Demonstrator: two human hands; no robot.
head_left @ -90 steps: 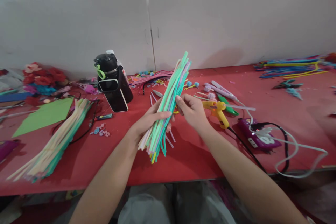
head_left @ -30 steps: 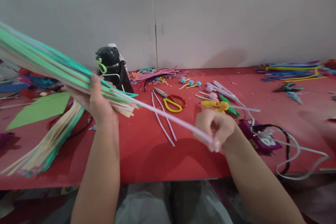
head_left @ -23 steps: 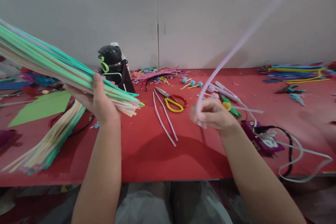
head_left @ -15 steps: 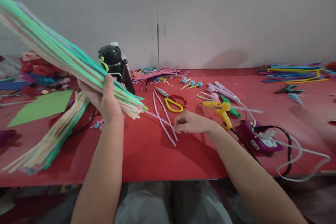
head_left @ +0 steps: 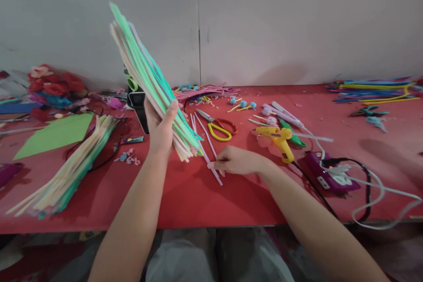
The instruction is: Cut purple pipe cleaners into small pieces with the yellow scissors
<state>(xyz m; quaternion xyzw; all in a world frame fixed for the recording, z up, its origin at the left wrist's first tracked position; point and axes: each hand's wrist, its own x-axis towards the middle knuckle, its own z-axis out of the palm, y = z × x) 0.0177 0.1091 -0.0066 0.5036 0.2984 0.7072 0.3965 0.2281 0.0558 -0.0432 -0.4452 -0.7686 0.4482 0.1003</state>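
My left hand point(head_left: 161, 130) is wrapped round a thick bundle of pipe cleaners point(head_left: 145, 61) in mint green, teal, cream and lilac, raised and tilted above the table. Lower and to the right, my right hand point(head_left: 236, 160) has its fingers closed at the lilac pipe cleaners point(head_left: 216, 176) lying on the red table; the fingertips pinch one of them and partly hide it. Just beyond that hand lie scissors point(head_left: 220, 132) with one yellow and one red handle. A second bundle of cream and teal pipe cleaners point(head_left: 71, 167) rests to the left.
To the right are a yellow glue gun point(head_left: 276, 136), a purple power strip point(head_left: 325, 174) with trailing cords, and pliers point(head_left: 369, 111). Pom-pom stems point(head_left: 243, 104) lie behind the scissors. Green paper point(head_left: 54, 134) and red flowers point(head_left: 54, 81) are at left. A white partition point(head_left: 297, 26) stands behind.
My left hand has moved right and tipped the bundle more upright, now covering most of the black bottle. My right hand has shifted slightly left and down over the lilac pipe cleaners.
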